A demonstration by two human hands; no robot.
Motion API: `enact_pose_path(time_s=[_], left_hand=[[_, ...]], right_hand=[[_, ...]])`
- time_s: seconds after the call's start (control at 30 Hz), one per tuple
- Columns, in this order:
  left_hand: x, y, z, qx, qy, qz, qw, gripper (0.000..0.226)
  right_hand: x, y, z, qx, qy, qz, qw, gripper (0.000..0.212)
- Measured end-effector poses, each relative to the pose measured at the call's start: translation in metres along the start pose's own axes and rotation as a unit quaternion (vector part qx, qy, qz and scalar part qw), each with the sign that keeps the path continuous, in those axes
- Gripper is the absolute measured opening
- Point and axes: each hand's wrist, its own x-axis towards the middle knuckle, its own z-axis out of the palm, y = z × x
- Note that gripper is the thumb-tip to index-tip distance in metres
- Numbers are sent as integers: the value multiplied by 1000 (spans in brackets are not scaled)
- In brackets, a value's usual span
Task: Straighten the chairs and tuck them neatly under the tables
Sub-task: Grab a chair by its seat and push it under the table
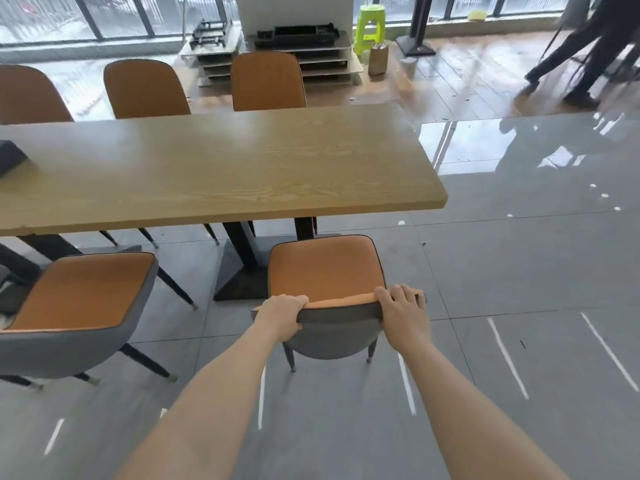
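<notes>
**Both hands closed on the chair back**

Both bare arms reach forward, nearly straight. The left hand [282, 315] curls over the top edge of the chair [332, 306] back, fingers forward. The right hand [403, 311] grips the same edge, knuckles up, apart from the left.

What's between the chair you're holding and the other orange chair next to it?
Only bare grey floor, seen in the head view. The held chair and its neighbour chair stand apart; the table's black base sits further back.

Orange/grey chair [325, 268] upright, facing wood table [221, 164], seat front just under edge.
</notes>
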Motion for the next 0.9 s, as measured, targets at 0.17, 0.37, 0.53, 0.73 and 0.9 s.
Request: enact_pose_path(time_s=[0.17, 0.37, 0.53, 0.73, 0.9], left_hand=[[-6, -12, 3, -8, 0, -1, 1000, 13], [-22, -37, 9, -14, 4, 3, 1000, 17], [-31, -62, 12, -18, 10, 13, 1000, 18], [-46, -102, 12, -16, 14, 11, 1000, 17], [-67, -152, 9, -13, -5, -10, 1000, 14]], right_hand=[[10, -8, -3, -30, -56, 36, 997, 29], [-5, -30, 10, -27, -43, 22, 998, 30], [-11, -54, 15, -31, -46, 18, 998, 28], [-10, -95, 19, -45, -48, 10, 998, 28], [-7, -148, 20, -34, -60, -14, 998, 29]])
